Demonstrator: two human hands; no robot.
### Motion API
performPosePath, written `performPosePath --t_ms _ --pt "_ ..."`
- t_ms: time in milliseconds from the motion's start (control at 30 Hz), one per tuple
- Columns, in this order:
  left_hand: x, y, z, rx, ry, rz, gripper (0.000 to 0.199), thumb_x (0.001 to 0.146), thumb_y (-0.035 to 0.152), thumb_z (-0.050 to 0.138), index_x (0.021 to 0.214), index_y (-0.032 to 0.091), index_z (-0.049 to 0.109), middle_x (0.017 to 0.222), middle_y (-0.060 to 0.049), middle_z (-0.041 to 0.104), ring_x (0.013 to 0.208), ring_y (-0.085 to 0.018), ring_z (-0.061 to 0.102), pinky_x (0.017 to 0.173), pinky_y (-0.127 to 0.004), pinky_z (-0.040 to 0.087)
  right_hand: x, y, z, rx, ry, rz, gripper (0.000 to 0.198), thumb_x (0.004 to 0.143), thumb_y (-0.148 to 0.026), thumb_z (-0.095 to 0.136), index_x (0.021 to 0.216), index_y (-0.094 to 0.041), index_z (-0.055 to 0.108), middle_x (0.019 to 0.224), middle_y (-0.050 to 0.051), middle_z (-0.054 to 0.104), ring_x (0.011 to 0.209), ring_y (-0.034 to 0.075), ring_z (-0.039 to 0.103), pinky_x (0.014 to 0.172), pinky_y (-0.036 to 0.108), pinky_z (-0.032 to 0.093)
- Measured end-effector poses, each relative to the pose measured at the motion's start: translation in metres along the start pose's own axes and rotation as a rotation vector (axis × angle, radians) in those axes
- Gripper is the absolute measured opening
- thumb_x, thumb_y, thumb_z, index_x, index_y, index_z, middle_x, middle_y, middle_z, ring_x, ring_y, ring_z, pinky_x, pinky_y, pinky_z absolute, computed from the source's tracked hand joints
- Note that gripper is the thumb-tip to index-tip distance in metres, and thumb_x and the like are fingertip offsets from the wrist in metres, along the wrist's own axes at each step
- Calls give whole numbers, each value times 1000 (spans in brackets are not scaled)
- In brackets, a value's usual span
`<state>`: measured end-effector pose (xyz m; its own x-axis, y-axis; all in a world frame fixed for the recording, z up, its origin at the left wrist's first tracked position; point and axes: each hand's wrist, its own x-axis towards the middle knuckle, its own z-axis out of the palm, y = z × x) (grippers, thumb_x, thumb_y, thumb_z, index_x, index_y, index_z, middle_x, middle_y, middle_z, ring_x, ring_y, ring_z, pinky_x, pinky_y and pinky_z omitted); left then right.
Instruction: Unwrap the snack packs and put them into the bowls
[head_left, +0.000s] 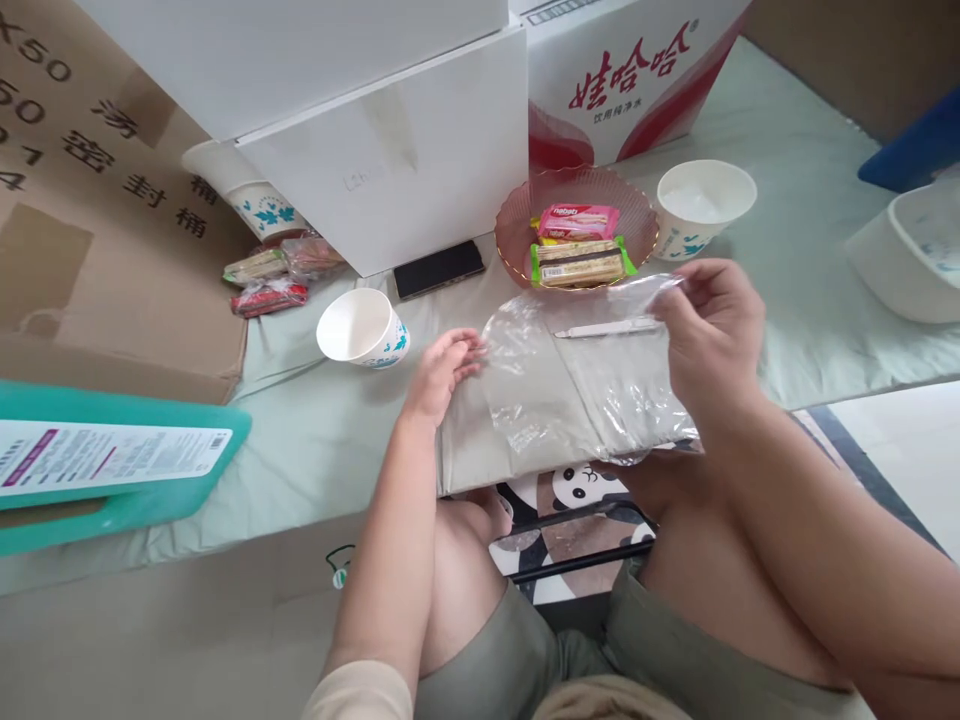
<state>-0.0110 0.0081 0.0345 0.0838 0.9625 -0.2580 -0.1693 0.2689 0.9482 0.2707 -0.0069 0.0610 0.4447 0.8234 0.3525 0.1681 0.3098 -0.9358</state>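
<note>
My right hand (712,325) pinches the upper right corner of a clear, crinkled plastic bag (525,390) between thumb and fingers. The bag hangs spread out over the front part of the table. At its left edge is my left hand (448,375), its fingers loosely bent and apart; whether they touch the plastic I cannot tell. A slim white pen-like tool (606,328) shows on the table behind the clear plastic. Just beyond lies a pink glass bowl (517,235) with a gold rim, holding several wrapped wafer snacks (581,262).
One paper cup (364,328) stands left of the bag, another paper cup (701,205) right of the bowl. A black phone (439,270) lies before white boxes (420,150). Wrapped snacks (270,295) sit farther left, near a cardboard box (112,250) and a teal container (217,440).
</note>
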Motion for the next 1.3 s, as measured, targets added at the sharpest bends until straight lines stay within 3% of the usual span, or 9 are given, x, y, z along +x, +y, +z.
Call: performPosePath --t_ms 167,267,400,500,633,800,1000,1167,1300 --pt "-1 -5 13 168 -168 -104 48 61 39 88 99 17 67 85 -7 76 72 -17 71 59 -24 50 0 15 4 -72 -62 12 11 84 -26 67 82 -29 57 75 -2 58 65 16 57 61 33 46" --pt "1 -6 12 200 -13 15 35 61 37 86 80 17 64 68 -1 70 58 -12 64 51 -21 45 2 15 -1 -80 -43 -20 13 83 -27 69 88 -30 57 81 -1 58 73 18 60 65 34 49" --pt "3 0 3 3 162 212 38 62 42 85 81 21 60 70 4 68 62 -10 66 57 -20 51 3 13 -9 -7 -69 -41 26 82 -35 72 104 -33 59 95 2 63 89 21 64 75 37 53" --pt "0 7 -1 -94 217 264 42 61 45 86 81 23 57 73 5 67 64 -11 68 54 -18 49 2 13 -10 6 -272 78 38 74 -42 78 105 -32 60 100 3 68 91 22 66 75 37 54" --pt "-4 13 -5 -154 262 292 43 64 48 85 85 26 55 77 4 69 70 -12 69 60 -20 52 -5 11 -1 -192 -521 222 20 73 -37 76 79 -23 62 69 0 63 64 16 59 58 30 48" --pt "-4 7 -12 -46 45 150 53 54 45 91 94 20 68 86 -6 77 86 -21 75 78 -32 60 -10 4 8 -67 -299 1 9 78 -28 68 81 -23 61 87 1 67 74 14 64 72 32 53" --pt "5 -1 -10 18 199 234 41 61 48 88 83 18 71 76 -3 77 65 -16 74 64 -27 60 -6 9 7 -275 -490 104 20 76 -29 67 95 -24 68 85 1 65 63 14 56 58 30 46" --pt "8 2 -16 135 216 256 36 65 43 86 86 17 71 56 1 69 43 -11 63 44 -20 49 0 20 10 -187 -233 -46 7 70 -19 59 68 -24 64 89 4 65 96 22 64 81 38 50" --pt "2 6 -17 -6 125 219 35 62 40 87 84 19 70 61 1 72 49 -13 67 50 -21 54 0 21 11 -1 -156 89 12 61 -14 57 68 -23 60 101 4 63 85 18 60 59 28 42"
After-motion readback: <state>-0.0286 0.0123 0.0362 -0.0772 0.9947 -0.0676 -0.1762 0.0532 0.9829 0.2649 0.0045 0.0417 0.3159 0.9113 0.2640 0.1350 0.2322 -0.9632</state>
